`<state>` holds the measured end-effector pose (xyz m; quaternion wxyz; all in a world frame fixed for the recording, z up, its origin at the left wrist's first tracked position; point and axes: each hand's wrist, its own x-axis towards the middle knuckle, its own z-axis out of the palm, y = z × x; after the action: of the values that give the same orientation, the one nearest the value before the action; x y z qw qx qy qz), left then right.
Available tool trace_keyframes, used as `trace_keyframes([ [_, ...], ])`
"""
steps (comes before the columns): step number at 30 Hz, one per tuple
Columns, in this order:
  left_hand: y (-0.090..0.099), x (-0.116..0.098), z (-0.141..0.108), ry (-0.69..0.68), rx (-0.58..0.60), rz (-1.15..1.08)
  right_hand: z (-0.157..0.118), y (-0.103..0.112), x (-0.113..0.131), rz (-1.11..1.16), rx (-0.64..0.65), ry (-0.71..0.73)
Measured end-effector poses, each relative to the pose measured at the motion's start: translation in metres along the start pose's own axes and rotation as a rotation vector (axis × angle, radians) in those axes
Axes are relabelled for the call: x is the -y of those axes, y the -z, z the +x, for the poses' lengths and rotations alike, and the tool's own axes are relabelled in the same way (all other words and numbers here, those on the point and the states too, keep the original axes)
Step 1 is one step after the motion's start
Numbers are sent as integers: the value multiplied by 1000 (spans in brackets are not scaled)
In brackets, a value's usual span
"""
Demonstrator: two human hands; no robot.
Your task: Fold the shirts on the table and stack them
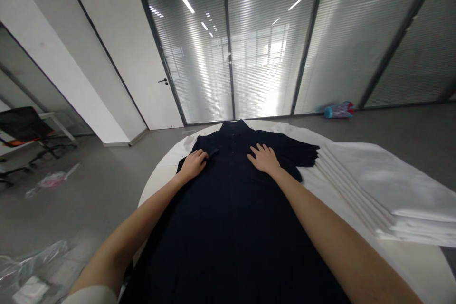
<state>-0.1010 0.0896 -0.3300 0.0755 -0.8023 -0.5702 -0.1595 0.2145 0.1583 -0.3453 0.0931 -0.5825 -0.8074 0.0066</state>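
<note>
A dark navy collared shirt [231, 209] lies spread front up, its buttoned neck at the far side and its body running down past the bottom of the view. Near the sleeve on the left, my left hand [193, 165] has its fingers curled on the cloth at the shirt's edge; that sleeve looks bunched. My right hand [265, 158] rests flat on the chest, fingers spread, to the right of the buttons. The other sleeve [297, 148] stretches out to the right.
Under the shirt is a round white table [160, 178]. A stack of folded white cloth [399, 180] lies on its right side. Clear plastic wrapping [42, 259] and an office chair [26, 126] are on the left. A blue-and-red bundle [339, 110] lies by the glass partition.
</note>
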Motion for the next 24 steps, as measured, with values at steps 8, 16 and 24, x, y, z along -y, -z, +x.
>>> trace_keyframes([
  [8,-14,2,6,29,-227,-148,1,1,0,5,28,-6],
  [16,-10,-7,8,20,-109,-163,1,-1,0,-8,18,-5],
  [24,-2,47,-1,334,33,-125,0,0,1,-5,20,0],
])
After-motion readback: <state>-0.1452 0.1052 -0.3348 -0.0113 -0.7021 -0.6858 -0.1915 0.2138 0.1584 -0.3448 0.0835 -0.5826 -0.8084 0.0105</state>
